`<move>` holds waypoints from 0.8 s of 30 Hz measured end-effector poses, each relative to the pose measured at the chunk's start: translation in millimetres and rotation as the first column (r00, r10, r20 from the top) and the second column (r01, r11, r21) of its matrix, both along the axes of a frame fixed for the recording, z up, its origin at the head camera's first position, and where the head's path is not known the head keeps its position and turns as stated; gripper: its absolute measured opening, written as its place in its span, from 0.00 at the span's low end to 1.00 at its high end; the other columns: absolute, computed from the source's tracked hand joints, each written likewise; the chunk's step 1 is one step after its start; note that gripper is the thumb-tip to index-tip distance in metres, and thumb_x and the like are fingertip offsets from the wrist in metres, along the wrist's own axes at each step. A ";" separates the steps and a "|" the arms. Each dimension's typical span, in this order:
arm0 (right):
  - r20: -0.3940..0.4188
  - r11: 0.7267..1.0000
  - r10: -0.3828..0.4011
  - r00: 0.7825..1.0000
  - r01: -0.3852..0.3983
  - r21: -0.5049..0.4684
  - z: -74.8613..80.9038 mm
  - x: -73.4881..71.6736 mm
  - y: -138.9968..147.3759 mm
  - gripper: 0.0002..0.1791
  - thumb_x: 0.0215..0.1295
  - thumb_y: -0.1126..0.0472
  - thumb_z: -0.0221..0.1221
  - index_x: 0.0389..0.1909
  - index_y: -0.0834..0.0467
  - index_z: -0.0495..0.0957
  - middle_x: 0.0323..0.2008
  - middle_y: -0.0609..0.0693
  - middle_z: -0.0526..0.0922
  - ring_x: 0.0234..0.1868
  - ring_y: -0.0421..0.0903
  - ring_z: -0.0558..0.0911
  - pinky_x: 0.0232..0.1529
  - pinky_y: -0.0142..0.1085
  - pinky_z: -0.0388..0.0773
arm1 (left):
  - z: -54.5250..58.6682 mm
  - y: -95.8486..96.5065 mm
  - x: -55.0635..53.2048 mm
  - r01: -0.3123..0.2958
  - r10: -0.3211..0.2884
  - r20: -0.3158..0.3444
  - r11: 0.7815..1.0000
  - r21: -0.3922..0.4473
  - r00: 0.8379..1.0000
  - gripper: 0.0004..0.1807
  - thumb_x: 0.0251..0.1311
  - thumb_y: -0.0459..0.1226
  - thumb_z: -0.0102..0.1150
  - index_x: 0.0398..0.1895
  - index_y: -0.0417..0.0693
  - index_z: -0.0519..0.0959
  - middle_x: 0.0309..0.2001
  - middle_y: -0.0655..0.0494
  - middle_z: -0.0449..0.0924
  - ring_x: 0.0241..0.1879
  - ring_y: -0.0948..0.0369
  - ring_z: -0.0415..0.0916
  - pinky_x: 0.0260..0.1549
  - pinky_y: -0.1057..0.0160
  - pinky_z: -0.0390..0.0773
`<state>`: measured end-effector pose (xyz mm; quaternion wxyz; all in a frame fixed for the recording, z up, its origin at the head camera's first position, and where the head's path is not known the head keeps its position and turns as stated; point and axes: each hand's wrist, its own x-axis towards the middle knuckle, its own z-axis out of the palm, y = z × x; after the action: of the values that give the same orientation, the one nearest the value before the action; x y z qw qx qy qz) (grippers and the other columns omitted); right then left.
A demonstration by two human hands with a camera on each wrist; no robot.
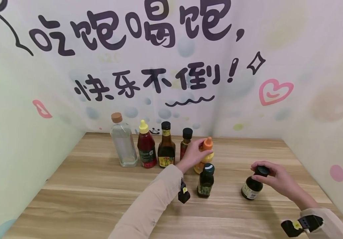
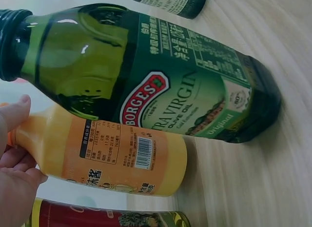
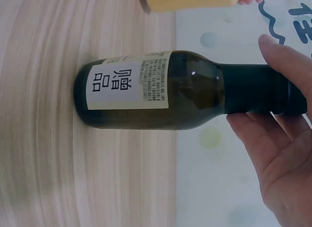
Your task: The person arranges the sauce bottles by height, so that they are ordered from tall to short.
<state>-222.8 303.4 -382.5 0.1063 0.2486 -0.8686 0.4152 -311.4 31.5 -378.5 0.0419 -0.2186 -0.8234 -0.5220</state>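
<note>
My left hand [image 1: 194, 153] grips the neck of a yellow squeeze bottle [image 2: 122, 156] with an orange nozzle cap [image 1: 208, 143]. Just in front of that bottle stands a green olive oil bottle [image 1: 206, 182], large in the left wrist view. On the right, my right hand [image 1: 277, 179] has its thumb and fingers round the capped neck of a dark glass bottle [image 3: 195, 92]. A pale label [image 3: 129, 83] covers its lower body. This bottle leans slightly in the head view; whether its base touches the table cannot be told.
Behind my left arm, a row holds a clear bottle [image 1: 124, 142], a red sauce bottle [image 1: 146, 149], a brown sauce bottle [image 1: 166, 147] and a black-capped bottle [image 1: 187, 134], partly hidden by my hand. The wooden table [image 1: 99, 205] meets a printed backdrop [image 1: 171, 83] behind.
</note>
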 end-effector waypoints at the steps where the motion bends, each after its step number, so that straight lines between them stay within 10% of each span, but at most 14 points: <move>1: -0.001 1.000 -0.002 1.000 0.002 -0.001 0.1 -0.4 0.2 0.14 0.49 0.73 0.62 0.39 0.63 0.75 0.36 0.45 0.79 0.37 0.28 0.75 0.34 0.21 0.72 | 0.2 0.8 -0.7 -0.002 0.002 0.000 1.000 -0.001 1.000 0.25 0.50 0.34 0.62 0.53 0.40 0.71 0.48 0.49 0.75 0.46 0.59 0.73 0.45 0.68 0.71; 24: 0.003 1.000 0.007 1.000 -0.007 -0.016 -0.5 -0.6 0.6 0.14 0.48 0.73 0.62 0.38 0.64 0.75 0.35 0.37 0.78 0.36 0.30 0.76 0.34 0.21 0.73 | -7.2 6.2 -12.0 -0.001 0.001 0.022 1.000 0.022 1.000 0.25 0.49 0.34 0.63 0.52 0.39 0.72 0.46 0.49 0.76 0.43 0.59 0.74 0.41 0.69 0.73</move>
<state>-223.4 303.9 -383.0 0.1056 0.2503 -0.8646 0.4227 -323.4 37.7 -385.8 0.0355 -0.2121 -0.8181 -0.5334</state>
